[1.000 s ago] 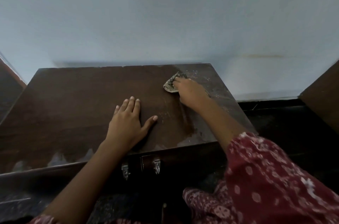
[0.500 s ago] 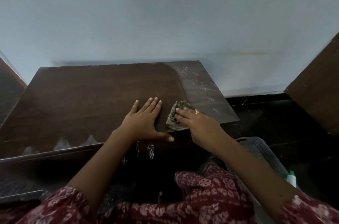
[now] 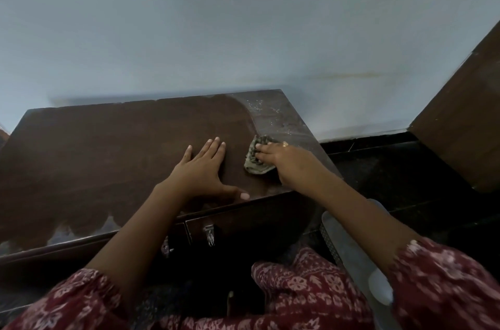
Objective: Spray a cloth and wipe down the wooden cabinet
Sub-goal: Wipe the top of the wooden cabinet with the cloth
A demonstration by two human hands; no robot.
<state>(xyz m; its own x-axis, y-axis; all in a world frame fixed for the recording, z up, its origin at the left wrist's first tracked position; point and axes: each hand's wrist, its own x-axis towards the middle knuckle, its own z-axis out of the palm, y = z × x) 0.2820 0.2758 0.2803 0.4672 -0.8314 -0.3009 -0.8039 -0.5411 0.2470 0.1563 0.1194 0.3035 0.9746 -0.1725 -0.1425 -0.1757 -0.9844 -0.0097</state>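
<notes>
A low dark wooden cabinet [image 3: 108, 151] stands against the pale wall. Most of its top looks dark and wiped, while the far right corner and the front left edge are grey with dust. My right hand [image 3: 286, 160] presses a crumpled grey-green cloth [image 3: 255, 159] onto the top near the right front. My left hand [image 3: 201, 170] lies flat on the top just left of the cloth, fingers spread, holding nothing. Two metal latches [image 3: 209, 233] show on the cabinet's front below my hands.
A grey plastic basket [image 3: 349, 251] sits on the dark floor to the right, under my right forearm. Another brown wooden piece [image 3: 465, 118] stands at the far right against the wall. My patterned red clothing fills the bottom of the view.
My right hand drew the cloth from the far right corner toward the front edge, then pushed it slightly back up. My left hand shifted a little right. The view swung left and down.
</notes>
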